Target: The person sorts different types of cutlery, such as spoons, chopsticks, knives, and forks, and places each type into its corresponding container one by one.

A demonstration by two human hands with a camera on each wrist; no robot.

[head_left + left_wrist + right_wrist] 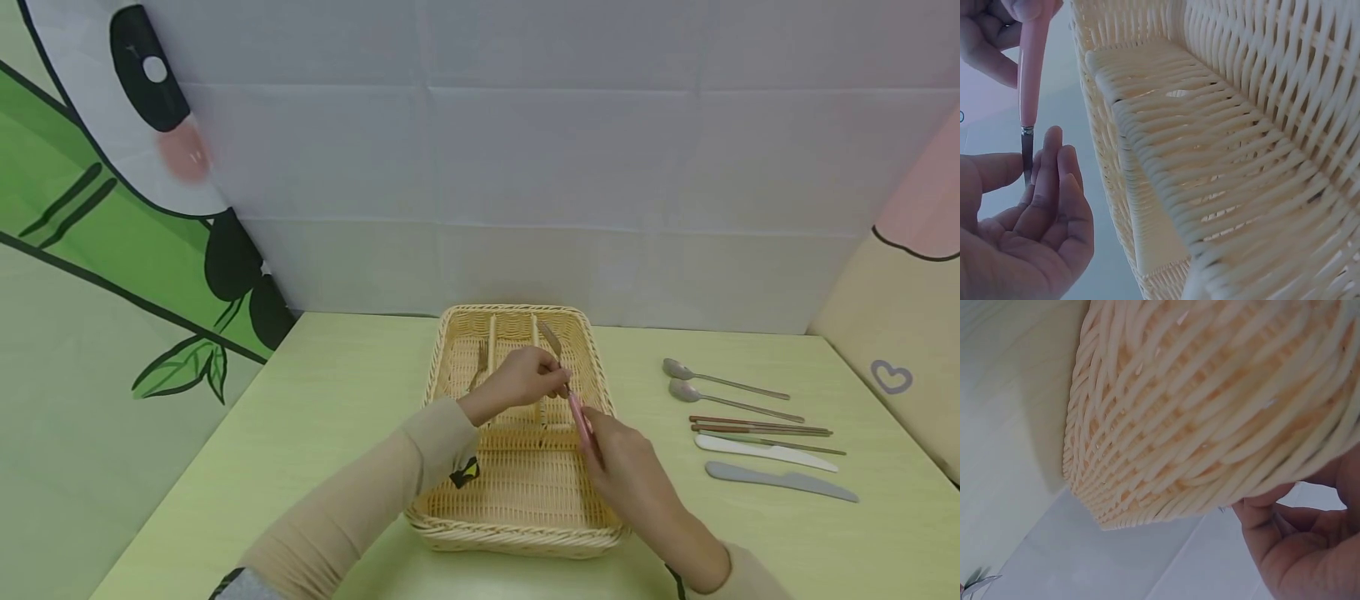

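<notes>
Item: pink-handled knife (572,392), over wicker basket (517,533). My left hand (525,377) pinches blade w/ thumb & fingers; right hand (626,467) grips handle. Bare counter (337,400) left of basket.

Pink-handled knife (572,398), tilted, blade over wicker basket (517,533)

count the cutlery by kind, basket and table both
Spoons: 2, on the table
Chopsticks: 2, on the table
Knives: 3, a white knife and a grey knife on the table, a pink knife in both hands
Fork: 1, in the basket
Thin green-handled piece: 1, kind unclear
Total: 9
</notes>
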